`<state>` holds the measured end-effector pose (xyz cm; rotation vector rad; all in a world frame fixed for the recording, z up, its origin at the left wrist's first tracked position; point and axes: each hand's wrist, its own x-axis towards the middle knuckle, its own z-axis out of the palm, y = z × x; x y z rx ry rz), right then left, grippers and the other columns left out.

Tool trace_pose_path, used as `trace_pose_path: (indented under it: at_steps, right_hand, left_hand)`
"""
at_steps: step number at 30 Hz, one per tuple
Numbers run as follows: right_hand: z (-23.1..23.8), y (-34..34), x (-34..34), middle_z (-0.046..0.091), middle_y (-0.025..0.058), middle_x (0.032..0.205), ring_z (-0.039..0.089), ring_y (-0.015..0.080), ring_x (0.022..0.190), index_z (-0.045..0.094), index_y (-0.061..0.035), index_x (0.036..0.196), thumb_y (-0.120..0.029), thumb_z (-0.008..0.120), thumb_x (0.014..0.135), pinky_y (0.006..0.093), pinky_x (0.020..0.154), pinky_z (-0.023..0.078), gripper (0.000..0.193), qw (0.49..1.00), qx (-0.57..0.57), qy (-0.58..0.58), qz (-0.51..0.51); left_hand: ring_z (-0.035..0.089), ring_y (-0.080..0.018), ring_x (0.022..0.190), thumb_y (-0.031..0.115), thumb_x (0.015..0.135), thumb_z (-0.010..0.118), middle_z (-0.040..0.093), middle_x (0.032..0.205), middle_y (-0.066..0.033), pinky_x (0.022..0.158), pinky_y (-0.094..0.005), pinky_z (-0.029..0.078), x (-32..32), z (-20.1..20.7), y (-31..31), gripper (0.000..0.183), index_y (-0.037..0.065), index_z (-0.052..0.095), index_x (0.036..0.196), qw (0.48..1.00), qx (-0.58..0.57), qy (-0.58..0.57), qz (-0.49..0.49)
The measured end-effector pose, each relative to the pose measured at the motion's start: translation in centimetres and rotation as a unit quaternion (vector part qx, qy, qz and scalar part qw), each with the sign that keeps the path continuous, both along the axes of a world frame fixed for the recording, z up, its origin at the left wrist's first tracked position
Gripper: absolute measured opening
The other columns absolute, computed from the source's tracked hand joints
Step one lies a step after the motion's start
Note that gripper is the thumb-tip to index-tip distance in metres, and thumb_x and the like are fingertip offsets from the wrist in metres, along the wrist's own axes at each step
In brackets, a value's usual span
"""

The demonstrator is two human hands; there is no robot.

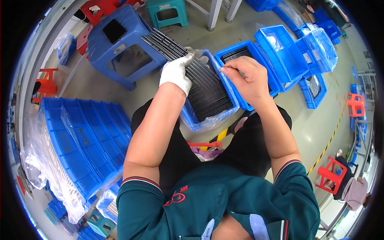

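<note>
My left hand (176, 76), in a white glove, is closed round a fanned bundle of thin dark grey rods (165, 45). The bundle slants over a blue bin (202, 127) lined with clear plastic. More dark rods (210, 100) lie side by side in that bin. My bare right hand (250, 78) hovers over a second blue bin (248, 107), just right of the first. Its thumb and fingers are pinched together; what they hold, if anything, is too small or hidden. Dark pieces (239, 53) show in the second bin behind this hand.
A blue stool (132, 38) with a dark flat device (114, 31) on it stands at the far left. Tall stacked blue bins (88, 140) in plastic wrap rise beside my left arm. Further blue bins (280, 52) stand right. A person (354, 188) is at the right edge.
</note>
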<state>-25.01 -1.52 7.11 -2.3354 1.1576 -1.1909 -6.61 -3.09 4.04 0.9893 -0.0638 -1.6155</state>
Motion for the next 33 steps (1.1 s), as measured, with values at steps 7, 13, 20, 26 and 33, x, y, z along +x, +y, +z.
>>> trace_pose_path:
  at_steps: [7,13,20,26,33]
  right_hand:
    - [-1.7,-0.4,0.2,0.061,0.0067,0.068,0.059,0.0245,0.066,0.065,-0.0046,0.076,-0.011,0.071,0.075,0.0341,0.064,0.046,0.009,0.998,-0.016,0.055,0.03]
    - [-1.4,-0.2,0.5,0.061,0.0054,0.068,0.058,0.0246,0.065,0.064,-0.0067,0.076,-0.013,0.071,0.075,0.0345,0.065,0.045,0.009,0.994,-0.05,0.085,0.044]
    - [-1.2,0.4,1.1,0.061,0.0042,0.073,0.059,0.0233,0.071,0.064,-0.0097,0.079,-0.014,0.07,0.075,0.0347,0.065,0.045,0.009,0.977,-0.095,0.176,0.07]
    - [-0.8,0.3,0.6,0.061,0.0038,0.073,0.059,0.0227,0.073,0.064,-0.0095,0.079,-0.014,0.069,0.075,0.0345,0.067,0.045,0.008,0.977,-0.08,0.189,0.055]
    - [-0.9,0.2,0.7,0.061,0.0039,0.071,0.059,0.0224,0.07,0.064,-0.0095,0.076,-0.016,0.071,0.075,0.0346,0.066,0.045,0.009,0.977,-0.085,0.191,0.049]
  left_hand:
    - [0.066,-0.0328,0.086,0.002,0.089,0.054,0.064,0.099,-0.0174,0.069,-0.046,0.058,0.0,-0.3,-0.1,0.01,0.003,0.054,0.1,1.0,-0.004,0.016,-0.001]
    - [0.067,-0.0315,0.082,0.002,0.089,0.055,0.065,0.095,-0.0165,0.066,-0.0442,0.058,0.2,-1.1,-0.4,0.011,0.003,0.055,0.099,1.0,-0.011,0.026,0.001]
    - [0.068,-0.0282,0.075,0.004,0.088,0.058,0.066,0.091,-0.0136,0.064,-0.0417,0.057,0.2,-1.7,-0.4,0.009,0.002,0.059,0.097,1.0,0.002,-0.007,0.001]
    - [0.067,-0.0284,0.079,0.005,0.089,0.057,0.066,0.091,-0.0136,0.064,-0.042,0.057,0.2,-1.3,-0.1,0.011,0.004,0.056,0.1,0.999,0.017,0.035,-0.015]
    - [0.066,-0.0288,0.082,0.008,0.091,0.055,0.065,0.095,-0.0133,0.069,-0.0435,0.056,0.2,-1.7,-0.2,0.012,0.002,0.057,0.102,0.999,0.008,0.038,-0.036]
